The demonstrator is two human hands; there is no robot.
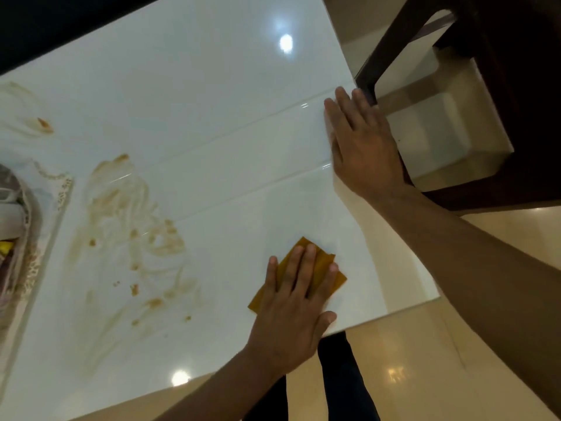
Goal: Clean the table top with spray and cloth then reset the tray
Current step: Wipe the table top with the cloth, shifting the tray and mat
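An orange cloth (339,281) lies on the glossy white table top (212,117) near its right corner. My left hand (291,302) presses flat on the cloth with straight, spread fingers. My right hand (361,144) rests flat on the table's right edge, fingers straight. Brown smears and spots (136,238) cover the left part of the table. A tray (48,208) with a patterned rim shows partly at the left edge; its contents are mostly cut off. No spray bottle is in view.
A dark wooden chair (516,86) stands close to the table's right edge, just beyond my right hand. Shiny beige floor (425,375) lies below the near table edge. The table's far side meets a dark area.
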